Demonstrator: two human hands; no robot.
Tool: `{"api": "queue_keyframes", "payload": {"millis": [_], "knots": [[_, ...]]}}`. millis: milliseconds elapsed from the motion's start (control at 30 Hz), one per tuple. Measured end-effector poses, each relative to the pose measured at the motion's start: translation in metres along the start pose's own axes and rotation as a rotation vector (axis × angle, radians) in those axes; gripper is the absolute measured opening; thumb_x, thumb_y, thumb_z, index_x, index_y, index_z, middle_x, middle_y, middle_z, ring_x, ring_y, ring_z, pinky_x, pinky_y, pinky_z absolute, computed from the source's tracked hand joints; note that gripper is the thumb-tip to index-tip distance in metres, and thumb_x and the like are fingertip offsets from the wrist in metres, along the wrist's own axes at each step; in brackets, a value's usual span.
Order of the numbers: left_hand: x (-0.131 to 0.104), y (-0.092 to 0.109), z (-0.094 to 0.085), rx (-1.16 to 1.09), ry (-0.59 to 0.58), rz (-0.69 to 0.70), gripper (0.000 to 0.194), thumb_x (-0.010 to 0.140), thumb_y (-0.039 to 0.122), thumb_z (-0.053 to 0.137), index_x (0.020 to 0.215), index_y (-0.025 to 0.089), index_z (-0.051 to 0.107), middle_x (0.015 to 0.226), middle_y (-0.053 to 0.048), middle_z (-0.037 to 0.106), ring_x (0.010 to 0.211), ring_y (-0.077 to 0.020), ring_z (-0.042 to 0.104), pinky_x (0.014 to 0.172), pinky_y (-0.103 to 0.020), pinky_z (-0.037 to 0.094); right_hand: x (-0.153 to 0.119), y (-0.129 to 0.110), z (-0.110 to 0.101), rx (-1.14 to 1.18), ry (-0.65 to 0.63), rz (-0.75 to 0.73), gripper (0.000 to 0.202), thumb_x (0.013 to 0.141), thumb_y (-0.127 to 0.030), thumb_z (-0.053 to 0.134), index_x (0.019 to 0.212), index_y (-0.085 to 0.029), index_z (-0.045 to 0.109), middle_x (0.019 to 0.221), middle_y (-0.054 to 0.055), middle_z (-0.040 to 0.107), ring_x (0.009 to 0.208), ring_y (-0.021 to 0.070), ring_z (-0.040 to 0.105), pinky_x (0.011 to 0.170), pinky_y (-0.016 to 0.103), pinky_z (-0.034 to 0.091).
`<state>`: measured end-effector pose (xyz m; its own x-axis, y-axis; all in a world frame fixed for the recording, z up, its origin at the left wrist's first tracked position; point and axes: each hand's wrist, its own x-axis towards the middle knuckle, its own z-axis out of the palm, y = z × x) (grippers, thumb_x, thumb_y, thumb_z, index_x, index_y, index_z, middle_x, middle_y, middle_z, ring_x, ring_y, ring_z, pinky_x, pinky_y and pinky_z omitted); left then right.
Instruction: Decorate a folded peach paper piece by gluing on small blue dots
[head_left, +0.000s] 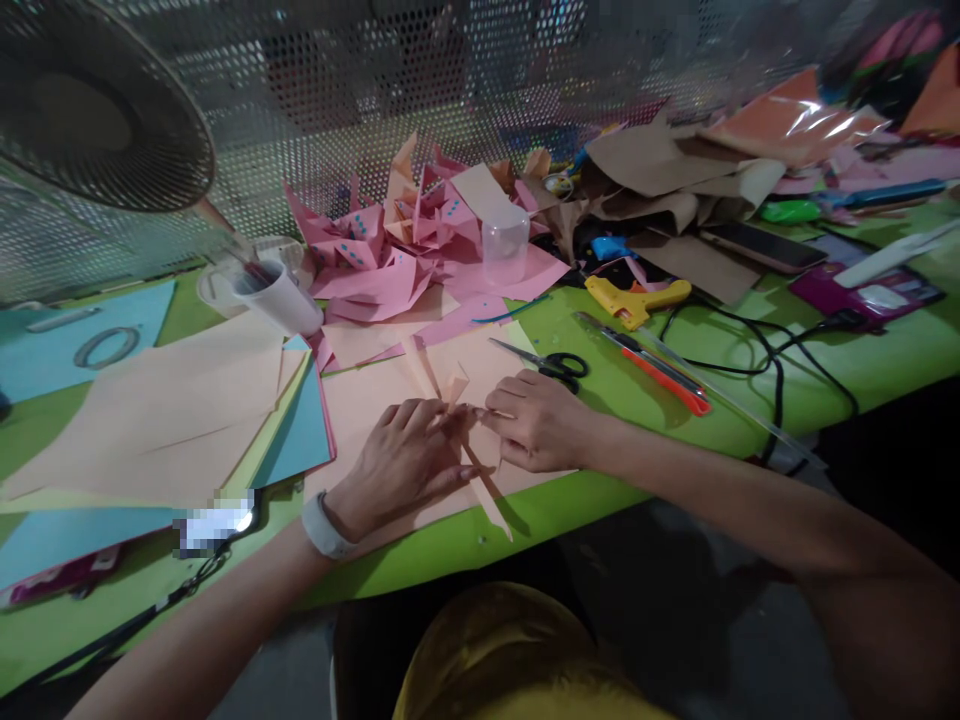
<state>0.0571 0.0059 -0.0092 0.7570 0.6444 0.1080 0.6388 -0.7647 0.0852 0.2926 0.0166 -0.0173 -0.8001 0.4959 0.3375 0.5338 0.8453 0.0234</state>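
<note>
A folded peach paper piece with narrow strips sticking out lies between my hands, over flat peach sheets. My left hand, with a pale band at the wrist, presses on it from the left, its thumb along the lower strip. From the right, my right hand has its fingers curled and pinched at the paper's middle. Fingers partly hide the centre of the fold. Black-handled scissors rest just beyond my right hand. An orange-and-black utility knife lies farther right.
A yellow glue gun and its black cable lie to the right. Pink folded papers and a clear plastic cup stand behind. At left are stacked coloured sheets, a white cup and a fan.
</note>
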Motion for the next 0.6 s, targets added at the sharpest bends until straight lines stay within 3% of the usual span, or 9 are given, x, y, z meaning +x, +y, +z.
{"api": "queue_keyframes", "payload": {"millis": [67,133,200,267,300,367,600], "knots": [[0.000,0.000,0.000,-0.006,-0.008,-0.011,0.065,0.088,0.065,0.041,0.132,0.018,0.050,0.118,-0.014,0.057,0.105,-0.0297,0.053,0.086,-0.045,0.045,0.004,0.001,-0.007,0.106,0.043,0.153,0.019,0.083,-0.021,0.053,0.093,-0.013,0.069,0.087,0.009,0.065,0.082,0.0201,0.053,0.073,0.034,0.037],[0.000,0.001,-0.001,-0.006,-0.020,-0.023,0.065,0.088,0.065,0.042,0.133,0.019,0.049,0.119,-0.014,0.056,0.106,-0.0297,0.052,0.087,-0.045,0.045,0.012,0.002,-0.015,0.264,0.025,0.411,0.018,0.085,-0.024,0.053,0.092,-0.015,0.068,0.083,0.006,0.066,0.076,0.0170,0.056,0.070,0.030,0.041],[0.000,0.002,-0.001,-0.001,-0.027,-0.027,0.064,0.088,0.063,0.043,0.135,0.020,0.048,0.120,-0.014,0.056,0.108,-0.0298,0.052,0.088,-0.046,0.044,0.023,0.005,-0.020,0.521,-0.167,0.674,0.019,0.087,-0.030,0.053,0.086,-0.016,0.065,0.071,0.003,0.065,0.061,0.0131,0.057,0.060,0.026,0.042],[0.001,0.002,-0.001,0.006,-0.029,-0.022,0.062,0.089,0.063,0.042,0.133,0.020,0.049,0.121,-0.014,0.055,0.109,-0.0299,0.051,0.089,-0.046,0.044,0.034,0.008,-0.021,0.815,-0.454,0.842,0.025,0.089,-0.031,0.051,0.073,-0.015,0.061,0.055,0.000,0.060,0.045,0.0098,0.054,0.049,0.022,0.040],[0.001,0.003,-0.002,0.006,-0.026,-0.020,0.062,0.088,0.064,0.042,0.131,0.019,0.050,0.121,-0.014,0.055,0.109,-0.0299,0.051,0.089,-0.045,0.044,0.039,0.009,-0.019,0.925,-0.565,0.884,0.028,0.090,-0.030,0.049,0.068,-0.015,0.058,0.050,-0.001,0.058,0.040,0.0087,0.052,0.046,0.021,0.038],[0.001,0.003,-0.002,0.008,-0.013,-0.016,0.062,0.088,0.064,0.042,0.130,0.019,0.051,0.122,-0.014,0.055,0.110,-0.0297,0.051,0.089,-0.045,0.044,0.048,0.013,-0.014,1.032,-0.668,0.937,0.031,0.090,-0.024,0.048,0.061,-0.015,0.054,0.046,-0.002,0.056,0.036,0.0073,0.049,0.041,0.020,0.035],[0.001,0.003,-0.003,0.037,-0.015,-0.007,0.065,0.089,0.065,0.038,0.132,0.018,0.050,0.119,-0.015,0.056,0.108,-0.0307,0.052,0.088,-0.045,0.044,0.050,0.023,-0.008,1.038,-0.716,0.968,0.030,0.086,-0.020,0.054,0.057,-0.013,0.058,0.045,-0.002,0.057,0.037,0.0062,0.053,0.040,0.018,0.032]]}}
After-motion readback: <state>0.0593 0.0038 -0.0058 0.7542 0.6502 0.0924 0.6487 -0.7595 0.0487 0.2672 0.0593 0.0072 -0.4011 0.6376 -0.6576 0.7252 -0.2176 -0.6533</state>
